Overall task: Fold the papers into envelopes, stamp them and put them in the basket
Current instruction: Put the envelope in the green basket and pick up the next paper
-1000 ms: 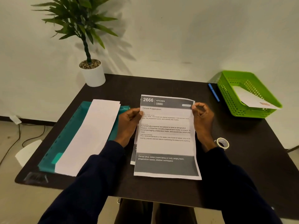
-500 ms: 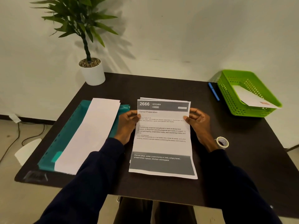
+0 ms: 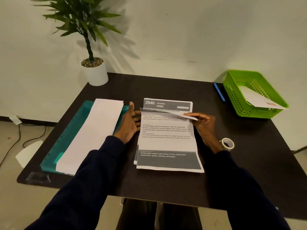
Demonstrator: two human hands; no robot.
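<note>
Your right hand (image 3: 204, 125) pinches the top sheet (image 3: 166, 144) by its far edge, grip narrow. Left hand (image 3: 129, 126) grip wide, fingers flat at the sheet's left edge. Sheet lies centred on the counter (image 3: 166, 185); basket (image 3: 232, 95) far right.

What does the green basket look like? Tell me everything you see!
The green basket looks like plastic, rectangular, its walls full of little holes. It sits upright at the far right corner of the table. Inside, a white folded paper with a small reddish mark leans over the near rim. A blue pen lies beside its left side.
</note>
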